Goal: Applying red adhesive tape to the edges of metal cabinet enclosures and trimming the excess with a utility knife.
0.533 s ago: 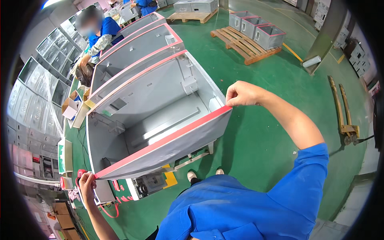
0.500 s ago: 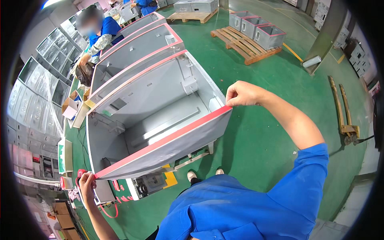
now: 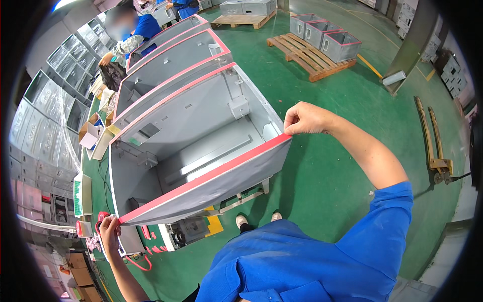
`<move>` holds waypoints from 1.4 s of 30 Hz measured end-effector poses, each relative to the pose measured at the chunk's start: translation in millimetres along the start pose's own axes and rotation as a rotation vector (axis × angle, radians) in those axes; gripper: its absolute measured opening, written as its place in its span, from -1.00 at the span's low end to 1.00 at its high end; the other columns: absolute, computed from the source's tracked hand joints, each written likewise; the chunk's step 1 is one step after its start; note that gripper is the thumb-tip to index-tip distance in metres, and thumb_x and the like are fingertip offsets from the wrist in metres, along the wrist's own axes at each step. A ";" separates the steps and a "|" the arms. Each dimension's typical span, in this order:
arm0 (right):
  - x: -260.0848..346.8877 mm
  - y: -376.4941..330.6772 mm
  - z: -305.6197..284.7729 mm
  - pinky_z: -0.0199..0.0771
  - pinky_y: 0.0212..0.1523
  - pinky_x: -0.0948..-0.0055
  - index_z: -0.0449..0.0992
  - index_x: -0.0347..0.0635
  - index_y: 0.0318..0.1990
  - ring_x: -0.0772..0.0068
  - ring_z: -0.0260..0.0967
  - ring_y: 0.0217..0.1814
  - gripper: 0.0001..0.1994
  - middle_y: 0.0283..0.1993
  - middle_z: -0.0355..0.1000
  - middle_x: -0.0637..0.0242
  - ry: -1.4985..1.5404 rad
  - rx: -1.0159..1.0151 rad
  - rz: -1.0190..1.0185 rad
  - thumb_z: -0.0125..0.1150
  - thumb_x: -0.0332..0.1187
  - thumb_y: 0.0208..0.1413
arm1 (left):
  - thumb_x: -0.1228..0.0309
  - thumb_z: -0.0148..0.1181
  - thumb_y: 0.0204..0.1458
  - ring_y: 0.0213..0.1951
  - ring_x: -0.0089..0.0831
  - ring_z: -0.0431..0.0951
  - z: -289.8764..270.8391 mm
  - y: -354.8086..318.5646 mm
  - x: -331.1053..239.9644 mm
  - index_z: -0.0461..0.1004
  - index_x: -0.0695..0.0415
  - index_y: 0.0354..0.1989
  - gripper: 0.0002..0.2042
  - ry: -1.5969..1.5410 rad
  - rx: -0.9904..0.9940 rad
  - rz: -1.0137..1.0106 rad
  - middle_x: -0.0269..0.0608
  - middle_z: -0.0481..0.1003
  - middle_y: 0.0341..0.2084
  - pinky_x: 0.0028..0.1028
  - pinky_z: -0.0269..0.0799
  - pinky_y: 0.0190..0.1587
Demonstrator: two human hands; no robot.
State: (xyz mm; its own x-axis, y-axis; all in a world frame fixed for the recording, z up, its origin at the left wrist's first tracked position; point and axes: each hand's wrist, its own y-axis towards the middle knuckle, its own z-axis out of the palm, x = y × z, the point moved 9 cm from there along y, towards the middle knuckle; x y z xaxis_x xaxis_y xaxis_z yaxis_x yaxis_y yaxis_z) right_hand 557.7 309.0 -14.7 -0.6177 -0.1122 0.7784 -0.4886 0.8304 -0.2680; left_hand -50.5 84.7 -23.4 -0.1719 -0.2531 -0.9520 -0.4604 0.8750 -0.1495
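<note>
A large grey metal cabinet point(image 3: 251, 181) lies open side up in front of me. A red tape strip point(image 3: 211, 175) runs along its near rim from corner to corner. At the right corner my right hand point(image 3: 308, 119) is closed in a pinch on the tape's end. My left hand point(image 3: 109, 232) is at the left corner, fingers pinched on the tape's other end. A red round thing point(image 3: 102, 216), perhaps a tape roll, shows just beyond the left fingers, partly hidden. The cabinet's far rim also has a red strip.
More red-edged grey cabinets point(image 3: 171, 65) stand beyond mine. At far left a co-worker point(image 3: 143, 27) handles a black bag point(image 3: 113, 75). A wooden pallet point(image 3: 314, 58) bears three grey boxes. A yellow pallet jack point(image 3: 431, 141) stands right, a pillar point(image 3: 415, 43) behind.
The co-worker has raised the black bag and shifted slightly. Both my hands and the tape stay where they were.
</note>
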 end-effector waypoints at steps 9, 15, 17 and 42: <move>0.9 -1.3 -1.6 0.32 -0.43 0.55 0.49 -0.30 -0.54 0.53 0.32 -0.48 -0.88 -0.56 0.40 0.29 0.039 -0.033 -0.024 0.21 -0.42 -0.26 | 0.48 0.12 -0.03 -0.74 -0.74 0.26 1.7 -1.9 -2.4 0.34 0.12 -0.52 -0.91 0.025 -0.013 0.016 -0.44 0.32 -0.72 -0.75 0.04 -0.75; 0.1 -1.3 -2.0 0.32 -0.43 0.55 0.49 -0.31 -0.53 0.52 0.32 -0.48 -0.87 -0.55 0.40 0.29 0.036 -0.040 -0.029 0.21 -0.42 -0.25 | 0.44 0.11 -0.02 -0.75 -0.78 0.20 3.6 -2.0 -4.5 0.34 0.09 -0.56 -0.88 0.054 -0.035 0.026 -0.50 0.27 -0.75 -0.77 0.01 -0.76; 1.1 -1.2 -1.0 0.33 -0.39 0.57 0.49 -0.29 -0.51 0.56 0.32 -0.45 -0.88 -0.53 0.41 0.33 0.015 -0.024 -0.024 0.22 -0.41 -0.20 | 0.47 0.11 -0.03 -0.75 -0.75 0.24 0.4 -1.1 -1.7 0.35 0.11 -0.54 -0.90 0.034 -0.027 0.015 -0.46 0.30 -0.74 -0.75 0.03 -0.76; 4.4 -3.9 0.7 0.30 -0.42 0.67 0.45 -0.28 -0.50 0.68 0.30 -0.47 -0.91 -0.53 0.40 0.39 0.108 -0.035 0.070 0.21 -0.46 -0.16 | 0.45 0.12 -0.02 -0.75 -0.76 0.20 -2.2 -2.7 5.1 0.33 0.12 -0.54 -0.88 0.003 -0.054 0.014 -0.45 0.30 -0.72 -0.75 -0.02 -0.75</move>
State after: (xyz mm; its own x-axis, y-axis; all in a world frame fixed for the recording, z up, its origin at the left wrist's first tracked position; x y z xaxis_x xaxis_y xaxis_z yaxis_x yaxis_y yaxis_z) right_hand 556.5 304.8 -10.6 -0.5784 0.0043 0.8158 -0.4237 0.8530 -0.3048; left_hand -52.0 80.1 -27.3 -0.1816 -0.2425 -0.9530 -0.5046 0.8548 -0.1213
